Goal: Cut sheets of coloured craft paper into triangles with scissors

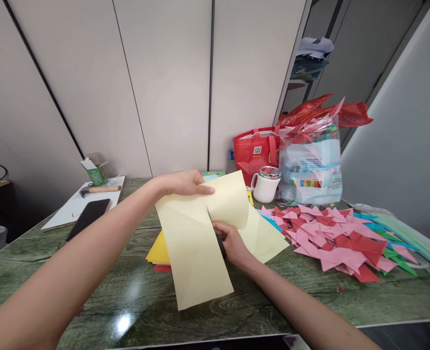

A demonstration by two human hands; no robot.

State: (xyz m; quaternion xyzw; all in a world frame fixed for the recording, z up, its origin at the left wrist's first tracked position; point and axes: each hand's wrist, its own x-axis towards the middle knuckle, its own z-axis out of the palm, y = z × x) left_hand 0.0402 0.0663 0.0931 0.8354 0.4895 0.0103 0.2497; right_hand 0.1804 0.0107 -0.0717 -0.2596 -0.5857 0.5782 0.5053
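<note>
My left hand (pixel 185 183) pinches the top edge of a pale yellow paper sheet (pixel 196 253) that hangs over the green table (pixel 127 301). My right hand (pixel 231 243) is closed low on the same sheet, where it splits into two strips; a dark thin thing shows in that hand, too hidden to name. The right part of the sheet (pixel 262 233) rests partly on the table. Under the sheet lies a stack of yellow and red paper (pixel 158 253).
A heap of folded pink and red paper pieces (pixel 331 238) lies at the right, with green and blue strips (pixel 407 233) beyond. A white mug (pixel 267 184), a red bag (pixel 254 150) and a clear plastic bag (pixel 311 165) stand behind. A phone (pixel 89 216), a hammer (pixel 98 189) and a small green box (pixel 96 172) sit at left.
</note>
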